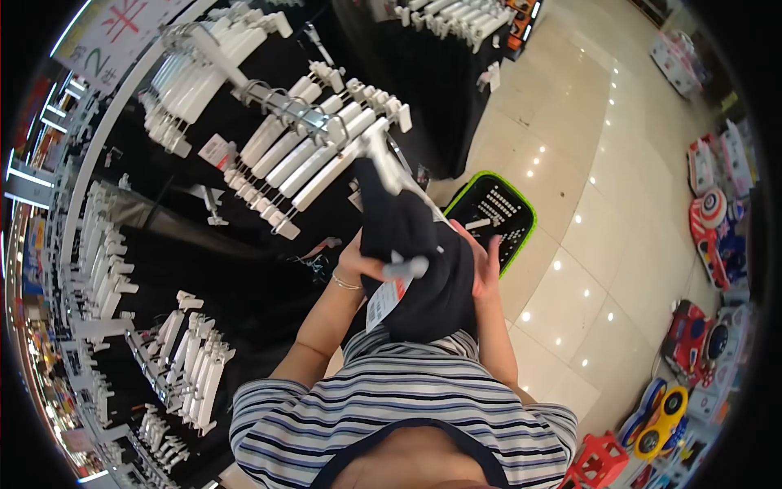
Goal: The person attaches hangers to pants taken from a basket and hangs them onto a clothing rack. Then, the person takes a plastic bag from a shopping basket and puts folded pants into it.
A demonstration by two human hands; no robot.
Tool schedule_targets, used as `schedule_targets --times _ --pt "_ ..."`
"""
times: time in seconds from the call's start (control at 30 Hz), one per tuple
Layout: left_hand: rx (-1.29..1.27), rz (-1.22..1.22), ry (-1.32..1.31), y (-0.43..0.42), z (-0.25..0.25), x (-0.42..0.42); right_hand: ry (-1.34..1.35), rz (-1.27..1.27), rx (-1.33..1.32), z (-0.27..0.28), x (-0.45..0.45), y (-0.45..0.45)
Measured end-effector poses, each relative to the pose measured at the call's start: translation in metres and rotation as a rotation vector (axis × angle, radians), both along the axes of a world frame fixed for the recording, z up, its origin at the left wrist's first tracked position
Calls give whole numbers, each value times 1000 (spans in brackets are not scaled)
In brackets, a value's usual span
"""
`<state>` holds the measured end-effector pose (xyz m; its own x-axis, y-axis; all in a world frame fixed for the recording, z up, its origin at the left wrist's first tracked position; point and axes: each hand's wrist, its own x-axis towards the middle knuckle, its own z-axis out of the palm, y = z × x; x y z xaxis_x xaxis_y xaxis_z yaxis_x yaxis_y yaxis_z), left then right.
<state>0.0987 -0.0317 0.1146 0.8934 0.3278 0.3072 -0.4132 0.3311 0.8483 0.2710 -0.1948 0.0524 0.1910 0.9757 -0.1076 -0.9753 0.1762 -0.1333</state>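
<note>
A folded black garment (432,285) hangs from a white clip hanger (387,163) in front of my striped shirt. My left hand (360,262) is closed on the garment's left side, beside a pale hanger clip (405,266) that is blurred by motion. Below that hand a white and red price tag (386,305) dangles. Along the garment's right edge lies my right hand (484,265), its thumb held apart from the stretched fingers. Some of its fingertips are hidden by the cloth.
Racks of black clothes on white hangers (305,167) fill the left side. A black basket with a green rim (533,213) stands on the tiled floor (562,301) beyond my right hand. Boxed toys and a yellow toy (661,424) line the right side.
</note>
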Motion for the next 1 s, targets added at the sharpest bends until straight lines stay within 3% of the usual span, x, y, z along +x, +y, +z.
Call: schedule_targets --times 0.1,0.2,0.23,0.3,0.4,0.47,0.53,0.7,0.8,0.87,1.0 --pt "-363 153 116 -12 -23 -53 -25 0 -371 21 5 16" --pt "-655 208 185 -11 -69 -112 -521 -203 -392 -1 21 20" --pt "-412 221 261 -18 -28 -110 -524 -192 -193 20 22 21" --pt "-55 210 401 -23 -2 -128 -650 -188 -43 42 25 21" --pt "-75 205 69 -42 38 -117 -772 -171 -33 38 34 22" --pt "-196 405 268 -52 27 -126 -851 -129 -23 28 45 35" --pt "116 639 525 -51 24 -126 -987 -160 -78 28 57 43" --pt "306 821 414 -31 13 -105 -1255 -203 -94 41 73 89" --pt "347 884 234 -2 31 -86 -1179 -219 -63 31 75 125" --pt "557 981 336 16 34 -92 -1097 -209 2 25 79 159" --pt "515 1111 500 36 26 -93 -1142 -200 30 34 75 200"
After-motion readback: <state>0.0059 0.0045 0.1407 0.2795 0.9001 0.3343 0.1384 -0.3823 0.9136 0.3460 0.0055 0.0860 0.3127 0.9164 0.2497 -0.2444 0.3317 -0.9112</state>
